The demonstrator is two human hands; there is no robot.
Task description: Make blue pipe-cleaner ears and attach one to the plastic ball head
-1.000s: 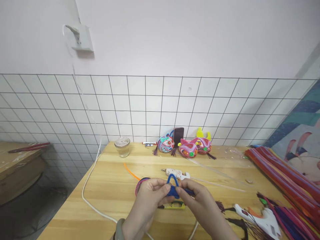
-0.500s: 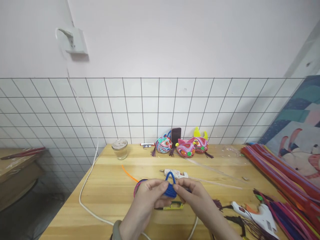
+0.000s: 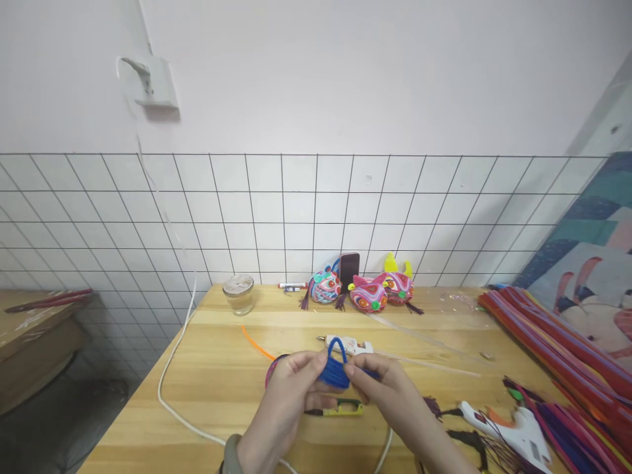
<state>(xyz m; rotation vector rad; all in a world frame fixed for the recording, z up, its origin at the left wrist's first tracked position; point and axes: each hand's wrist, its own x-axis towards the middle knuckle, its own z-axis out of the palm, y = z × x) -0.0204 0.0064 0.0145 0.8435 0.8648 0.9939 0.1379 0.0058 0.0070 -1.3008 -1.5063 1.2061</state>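
Observation:
Both of my hands meet over the middle of the wooden table [image 3: 217, 388]. Between them is a blue pipe cleaner [image 3: 334, 368], coiled into a small bundle with a loop sticking up. My left hand [image 3: 289, 401] pinches the coil from the left, thumb and fingers closed on it. From the right, my right hand [image 3: 390, 395] grips the same piece with its fingertips. Under my hands lie a small yellow-handled snipper [image 3: 340, 409] and a pink-purple ring [image 3: 272, 368], partly hidden.
A white glue gun [image 3: 348, 344] lies just beyond my hands, another glue gun [image 3: 513, 431] at the right front. Bundled pipe cleaners [image 3: 553, 342] fill the right side. Three colourful craft heads [image 3: 368, 293], a phone [image 3: 349, 268], a glass jar [image 3: 238, 294], an orange strand [image 3: 257, 341] and a white cable [image 3: 170, 368] are on the table.
My fingers have kept working the blue pipe cleaner, which looks wound tighter into a coil. The view has shifted slightly; nothing else on the table has moved.

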